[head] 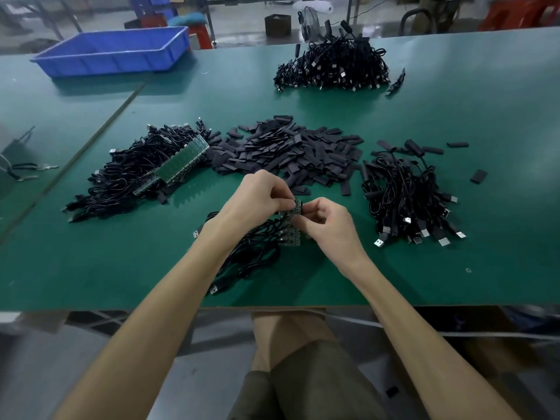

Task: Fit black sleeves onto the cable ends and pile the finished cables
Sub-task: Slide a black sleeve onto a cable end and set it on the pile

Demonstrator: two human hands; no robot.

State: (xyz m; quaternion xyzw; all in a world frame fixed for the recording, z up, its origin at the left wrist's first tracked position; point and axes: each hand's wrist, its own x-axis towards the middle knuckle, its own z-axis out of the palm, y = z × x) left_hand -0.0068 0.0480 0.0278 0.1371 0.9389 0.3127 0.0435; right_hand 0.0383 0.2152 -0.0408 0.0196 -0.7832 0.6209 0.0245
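1. Dial centred on the two hands; 12 o'clock points away from the person across the green desk (454,122).
2. Left hand (257,200): fingers curled, with thumb and fingertips pinching the top end of a short green board strip (290,237).
3. Right hand (330,225): fingers curled, fingertips pinching the same top end from the 3 o'clock side. The two hands almost meet there. Cannot tell whether a sleeve sits between the fingers.
4. The board strip stands roughly on end, its lower end down at the desk. A bundle of black cables (254,253) trails from it toward 7 o'clock, partly under the left forearm, with USB plugs at the loose ends.
5. 12 o'clock, just beyond the hands: heap of loose black sleeves (291,150).
6. 10 o'clock: heap of unsleeved cables (121,177) with long green boards (185,159) lying across its top. Its right edge touches the sleeve heap.
7. 3 o'clock, near the right hand: pile of sleeved cables (415,201), silver USB plugs pointing toward the person. A few stray sleeves lie around it.
8. 1 o'clock, well apart: a second cable pile (333,65).
9. 11 o'clock, at the far edge of the desk: blue plastic bin (115,53).
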